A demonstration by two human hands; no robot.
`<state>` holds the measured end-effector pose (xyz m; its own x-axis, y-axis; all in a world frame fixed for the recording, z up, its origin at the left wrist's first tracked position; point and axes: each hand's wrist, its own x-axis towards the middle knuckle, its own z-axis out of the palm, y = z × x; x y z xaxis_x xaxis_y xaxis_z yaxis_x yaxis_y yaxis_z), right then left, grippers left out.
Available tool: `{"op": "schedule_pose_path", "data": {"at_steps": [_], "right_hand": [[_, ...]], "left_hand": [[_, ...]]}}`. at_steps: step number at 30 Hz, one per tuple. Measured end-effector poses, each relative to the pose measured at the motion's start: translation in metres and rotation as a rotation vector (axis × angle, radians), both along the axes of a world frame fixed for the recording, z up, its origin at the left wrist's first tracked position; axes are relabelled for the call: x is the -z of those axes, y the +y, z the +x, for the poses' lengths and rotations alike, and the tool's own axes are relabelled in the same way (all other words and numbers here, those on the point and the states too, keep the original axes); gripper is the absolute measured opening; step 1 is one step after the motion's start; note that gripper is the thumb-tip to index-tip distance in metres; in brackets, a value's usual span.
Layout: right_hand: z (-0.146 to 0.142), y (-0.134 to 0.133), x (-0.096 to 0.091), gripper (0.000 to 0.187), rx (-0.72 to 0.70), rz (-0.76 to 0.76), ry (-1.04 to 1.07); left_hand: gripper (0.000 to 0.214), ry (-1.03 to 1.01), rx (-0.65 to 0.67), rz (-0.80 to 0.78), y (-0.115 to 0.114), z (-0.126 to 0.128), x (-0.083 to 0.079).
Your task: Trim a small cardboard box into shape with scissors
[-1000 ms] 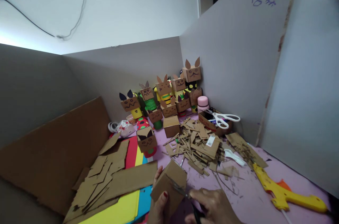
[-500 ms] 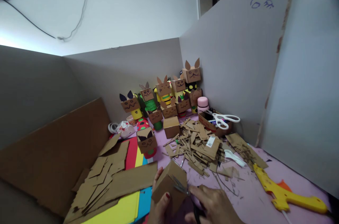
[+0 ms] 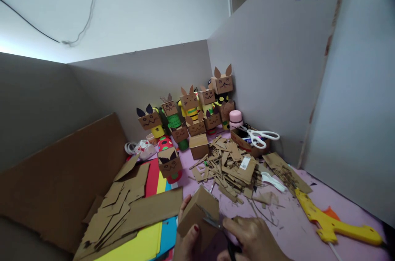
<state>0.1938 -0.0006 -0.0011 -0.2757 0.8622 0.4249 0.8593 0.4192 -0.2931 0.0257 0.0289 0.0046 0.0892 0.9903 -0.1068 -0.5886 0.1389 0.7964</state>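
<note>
A small brown cardboard box (image 3: 197,211) is gripped in my left hand (image 3: 187,244), thumb on its near side and fingers around the far left edge. Black-handled scissors (image 3: 212,223) are in my right hand (image 3: 249,236), fingers wrapped round the handles. The metal blades lie against the box's right face, their tips near its upper edge. Whether the tips pierce the cardboard I cannot tell. Just beyond the box stands a cardboard cat-faced figure (image 3: 170,166). A closed plain box (image 3: 199,146) sits behind it, near several similar animal figures (image 3: 189,100).
Cardboard scraps (image 3: 231,166) are heaped mid-table. At right lie a yellow glue gun (image 3: 336,224) and a stained cardboard strip (image 3: 286,172). White scissors (image 3: 262,137) rest on a tool box (image 3: 247,146) beside a pink bottle (image 3: 236,119). Cardboard sheets (image 3: 132,211) cover coloured paper (image 3: 138,246) at left.
The view has shifted slightly. My right hand and the scissors sit a touch further right and lower against the box, which stays in my left hand.
</note>
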Motion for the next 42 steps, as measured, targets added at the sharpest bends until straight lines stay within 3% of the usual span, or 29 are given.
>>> {"op": "schedule_pose_path", "data": {"at_steps": [9,15,23,29,36,42], "right_hand": [[0.000,0.000,0.002,0.029,-0.039,-0.034,0.047],[0.000,0.000,0.010,0.024,-0.069,0.016,0.115],[-0.004,0.004,0.009,0.030,0.040,0.133,0.058],[-0.001,0.002,0.001,0.032,0.008,0.047,0.025],[-0.001,0.001,0.005,0.027,-0.016,0.017,0.064],[-0.003,0.002,-0.001,0.022,-0.044,-0.129,0.266]], "left_hand": [[0.074,-0.023,0.035,0.026,0.000,-0.002,0.005],[0.083,-0.018,0.025,0.011,0.001,-0.003,0.006],[0.073,-0.004,0.049,0.087,0.001,-0.002,0.006],[0.071,0.007,0.089,0.091,0.000,0.001,0.010],[0.072,0.014,0.037,0.057,-0.001,0.002,0.011],[0.082,-0.035,0.050,0.015,0.003,-0.001,0.019]]}}
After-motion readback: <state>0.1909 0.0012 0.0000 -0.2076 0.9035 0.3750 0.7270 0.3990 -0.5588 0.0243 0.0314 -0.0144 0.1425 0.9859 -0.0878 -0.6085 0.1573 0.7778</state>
